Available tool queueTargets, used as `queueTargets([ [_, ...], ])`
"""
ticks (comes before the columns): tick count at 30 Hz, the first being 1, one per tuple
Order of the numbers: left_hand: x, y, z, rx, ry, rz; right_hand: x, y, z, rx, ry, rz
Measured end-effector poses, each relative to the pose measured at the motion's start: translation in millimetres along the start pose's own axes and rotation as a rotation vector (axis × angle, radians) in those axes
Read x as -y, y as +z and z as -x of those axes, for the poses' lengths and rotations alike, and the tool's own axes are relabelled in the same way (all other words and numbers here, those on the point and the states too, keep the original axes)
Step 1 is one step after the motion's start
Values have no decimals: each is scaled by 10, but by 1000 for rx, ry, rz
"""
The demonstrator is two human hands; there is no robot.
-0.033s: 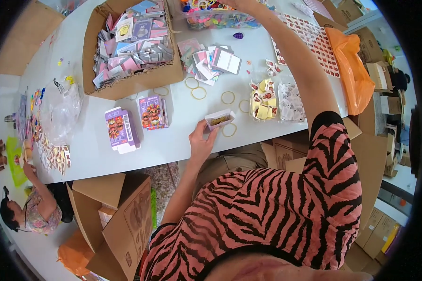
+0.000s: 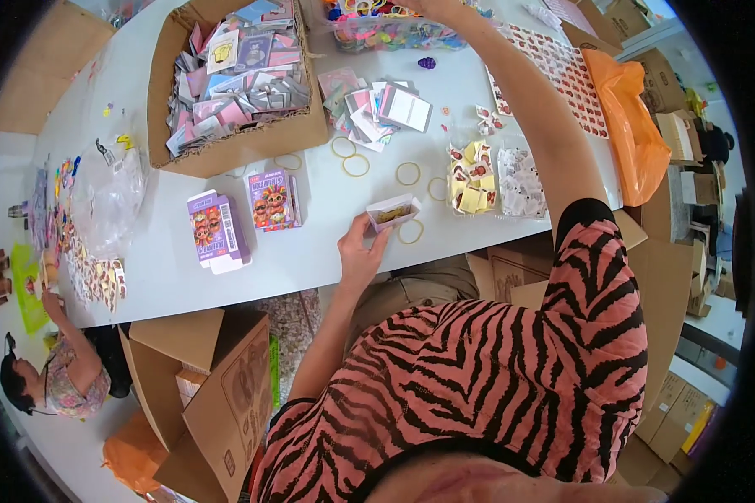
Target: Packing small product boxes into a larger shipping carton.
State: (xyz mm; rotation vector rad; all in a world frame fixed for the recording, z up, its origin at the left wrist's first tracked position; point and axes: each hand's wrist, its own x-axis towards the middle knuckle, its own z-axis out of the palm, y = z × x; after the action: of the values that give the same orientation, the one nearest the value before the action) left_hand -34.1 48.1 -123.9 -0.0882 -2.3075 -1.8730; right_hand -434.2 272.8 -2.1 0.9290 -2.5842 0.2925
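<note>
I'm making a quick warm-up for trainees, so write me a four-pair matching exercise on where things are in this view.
Things
1. Small open box
2. Orange bag
3. Large cardboard box
4. Right hand

Places and states
A. Filled with small cards
B. At the clear bin of colourful bits, partly cut off by the picture's edge
C. Held by the left hand
D. Beside a sheet of small red figures

Pairs: 1-C, 2-D, 3-A, 4-B
</note>
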Motion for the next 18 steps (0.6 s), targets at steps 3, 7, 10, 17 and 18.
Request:
queueTargets([
  [3, -3, -12, -7, 3, 7, 0, 96, -43, -15, -228, -85, -117],
  [7, -9, 9, -10, 9, 17, 40, -103, -286, 18, -249, 217, -289],
  [10, 2, 15, -15, 19, 40, 55, -80, -415, 185, -516, 188, -464],
  [17, -12, -20, 63, 10, -33, 66, 1213, -865, 937, -1, 370, -998],
  [18, -14, -19, 56, 11, -35, 61, 1403, -912, 1056, 106, 367, -1069],
])
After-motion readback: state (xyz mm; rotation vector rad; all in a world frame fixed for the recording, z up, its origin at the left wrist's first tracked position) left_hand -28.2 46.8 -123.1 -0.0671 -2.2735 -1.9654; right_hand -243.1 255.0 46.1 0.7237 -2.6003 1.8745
